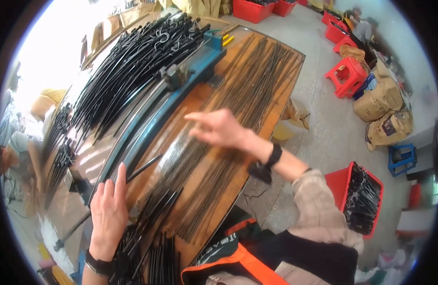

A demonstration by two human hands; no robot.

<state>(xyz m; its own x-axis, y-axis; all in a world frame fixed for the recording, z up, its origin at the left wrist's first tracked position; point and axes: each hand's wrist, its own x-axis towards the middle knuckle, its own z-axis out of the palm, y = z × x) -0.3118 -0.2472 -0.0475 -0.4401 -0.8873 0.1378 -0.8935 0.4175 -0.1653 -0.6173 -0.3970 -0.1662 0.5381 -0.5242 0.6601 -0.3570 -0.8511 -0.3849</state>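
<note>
My left hand (108, 209) is at the near left of the bench, closed around a black rod (145, 168) with its index finger stretched forward. The rod slants from the lower left up to the right; its middle is hidden under the hand. My right hand (220, 128), slightly blurred, hovers over thin brownish metal rods (250, 78) spread along the wooden bench top. Its index finger points left, the other fingers are loosely bent, and I make out nothing in it. A long blue metal rail (154, 118) with a clamp-like block (175, 76) runs beyond both hands.
A large heap of black rods with hooked metal ends (138, 57) lies beyond the rail. More black rods (162, 259) stand near my body. Right of the bench are a red bin (335, 183) of parts, a red stool (346, 76), brown sacks (380, 95) and a blue stool (402, 159). Another person sits left.
</note>
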